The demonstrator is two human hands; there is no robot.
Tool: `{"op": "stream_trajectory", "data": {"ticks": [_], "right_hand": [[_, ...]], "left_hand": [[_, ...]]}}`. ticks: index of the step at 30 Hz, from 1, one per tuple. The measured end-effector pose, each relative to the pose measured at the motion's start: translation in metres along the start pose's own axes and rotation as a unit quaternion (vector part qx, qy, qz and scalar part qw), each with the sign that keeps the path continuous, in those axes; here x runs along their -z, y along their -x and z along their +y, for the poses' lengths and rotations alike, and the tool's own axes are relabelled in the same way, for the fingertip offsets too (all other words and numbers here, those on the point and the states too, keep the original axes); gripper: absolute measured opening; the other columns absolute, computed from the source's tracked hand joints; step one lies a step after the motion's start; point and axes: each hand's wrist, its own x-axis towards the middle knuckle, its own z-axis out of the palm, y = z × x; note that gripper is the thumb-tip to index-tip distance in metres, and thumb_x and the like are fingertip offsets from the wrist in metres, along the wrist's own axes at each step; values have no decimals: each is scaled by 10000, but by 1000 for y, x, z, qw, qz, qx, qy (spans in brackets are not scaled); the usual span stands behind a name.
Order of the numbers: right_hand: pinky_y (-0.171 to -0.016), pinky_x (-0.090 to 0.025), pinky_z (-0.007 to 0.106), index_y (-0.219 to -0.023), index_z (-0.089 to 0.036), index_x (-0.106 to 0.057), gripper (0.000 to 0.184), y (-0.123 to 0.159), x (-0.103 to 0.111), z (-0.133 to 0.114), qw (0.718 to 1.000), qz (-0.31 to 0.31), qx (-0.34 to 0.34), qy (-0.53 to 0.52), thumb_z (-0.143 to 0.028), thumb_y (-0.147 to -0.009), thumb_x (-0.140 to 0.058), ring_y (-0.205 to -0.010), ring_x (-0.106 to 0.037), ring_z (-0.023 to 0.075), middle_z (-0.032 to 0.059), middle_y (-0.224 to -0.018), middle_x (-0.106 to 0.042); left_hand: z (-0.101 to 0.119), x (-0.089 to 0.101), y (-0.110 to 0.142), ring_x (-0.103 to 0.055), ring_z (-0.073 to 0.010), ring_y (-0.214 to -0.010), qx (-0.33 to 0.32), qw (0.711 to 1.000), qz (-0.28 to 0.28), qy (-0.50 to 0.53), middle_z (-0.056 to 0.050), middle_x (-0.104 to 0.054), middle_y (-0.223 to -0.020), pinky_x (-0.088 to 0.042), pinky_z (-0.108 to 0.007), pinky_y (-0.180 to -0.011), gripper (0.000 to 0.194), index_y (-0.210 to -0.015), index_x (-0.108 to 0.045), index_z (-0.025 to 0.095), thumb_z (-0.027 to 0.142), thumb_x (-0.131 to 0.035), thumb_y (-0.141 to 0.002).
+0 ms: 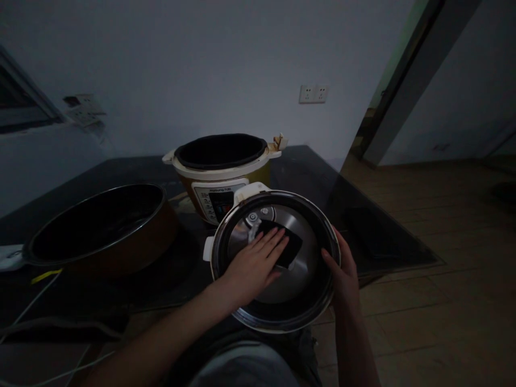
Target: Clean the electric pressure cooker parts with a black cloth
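A round pressure cooker lid point(300, 285) is tilted toward me with its metal inner side showing and a dark sealing ring round it. My right hand point(343, 269) grips its right rim, thumb over the inside edge. On the metal face lies a dark square cloth point(293, 248) with a pale edge. My left hand point(256, 263) presses flat on this cloth, fingers stretched out. Just behind the lid stands the electric pressure cooker point(217, 174), uncovered, its dark inside visible and its front panel partly hidden by the lid.
A large brown pan point(116, 252) with a pale handle point(11, 257) stands at left on the dark table point(314, 166). A dark flat object point(368, 231) lies near the right edge. Wall sockets point(313, 94) are behind. A white cord point(38, 298) runs at lower left.
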Motion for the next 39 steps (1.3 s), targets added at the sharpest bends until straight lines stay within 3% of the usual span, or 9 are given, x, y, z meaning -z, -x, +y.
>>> {"op": "stream_trajectory", "data": {"ticks": [3, 6, 10, 16, 22, 26, 32, 35, 39], "right_hand": [[-1126, -268, 438, -1247, -299, -591, 482, -3, 1, 3, 1000, 2, 18, 8, -343, -779, -696, -1314, -435, 256, 17, -1373, -547], [-1124, -268, 453, -1231, -282, -607, 460, -6, 1, 6, 1000, 3, 8, 0, -377, -787, -681, -1305, -445, 269, 31, -1355, -564], [-1123, -272, 464, -1218, -267, -622, 457, -8, 0, 4, 1000, 14, -19, -13, -400, -784, -672, -1306, -447, 284, 41, -1351, -573], [-1132, -265, 449, -1247, -279, -608, 483, -6, -1, 2, 999, 1, -33, -28, -407, -785, -669, -1327, -428, 279, 32, -1373, -558], [-1142, -250, 441, -1260, -301, -601, 485, -6, -1, 4, 999, 0, -31, -27, -414, -792, -666, -1348, -405, 276, 19, -1396, -538], [-1146, -241, 451, -1254, -306, -606, 484, -7, 1, 7, 1000, 0, -23, -11, -411, -786, -676, -1349, -403, 276, 16, -1395, -538], [-1148, -237, 459, -1268, -297, -597, 505, -8, 2, 8, 999, 1, -39, -22, -423, -785, -672, -1351, -399, 283, 22, -1398, -536], [-1151, -232, 459, -1268, -299, -597, 508, -7, 0, 6, 999, 0, -43, -27, -423, -782, -675, -1356, -392, 284, 18, -1402, -532], [-1149, -241, 457, -1257, -296, -606, 511, -6, -1, 3, 999, 4, -44, -24, -427, -769, -684, -1360, -388, 285, 20, -1404, -529]], "left_hand": [[-3, -1, -8, -251, -240, -1425, -62, 984, -103, -134, -111, -372, -1504, -121, -446, -1179, 627, -1392, -436, 177, 168, -658, -805], [-5, -7, -7, -191, -224, -1446, -125, 930, -222, -266, -120, -305, -1536, -97, -448, -1186, 624, -1437, -349, 128, 308, -582, -887], [-2, -10, 11, -235, -208, -1435, -153, 887, -292, -322, -84, -354, -1519, -162, -424, -1183, 542, -1414, -395, 151, 411, -469, -944], [-1, -1, 45, -246, -229, -1429, -91, 884, -240, -392, -93, -281, -1548, -281, -417, -1139, 577, -1439, -351, 168, 419, -485, -937], [-10, -10, 23, -198, -300, -1438, -65, 871, -124, -472, -149, -231, -1558, -295, -470, -1120, 695, -1459, -304, 125, 420, -567, -887], [-10, -15, 4, -184, -260, -1448, -101, 869, -128, -467, -112, -228, -1567, -230, -463, -1153, 668, -1461, -297, 131, 395, -550, -901], [-11, -14, 19, -200, -206, -1447, -163, 865, -194, -433, -70, -261, -1561, -231, -412, -1160, 608, -1447, -328, 162, 464, -459, -936], [-12, -9, 19, -209, -225, -1444, -143, 861, -171, -458, -81, -251, -1562, -252, -425, -1152, 665, -1456, -311, 157, 491, -496, -912], [-8, -5, -2, -215, -273, -1436, -92, 853, -107, -502, -150, -256, -1548, -270, -444, -1143, 745, -1459, -310, 121, 527, -537, -878]]}}
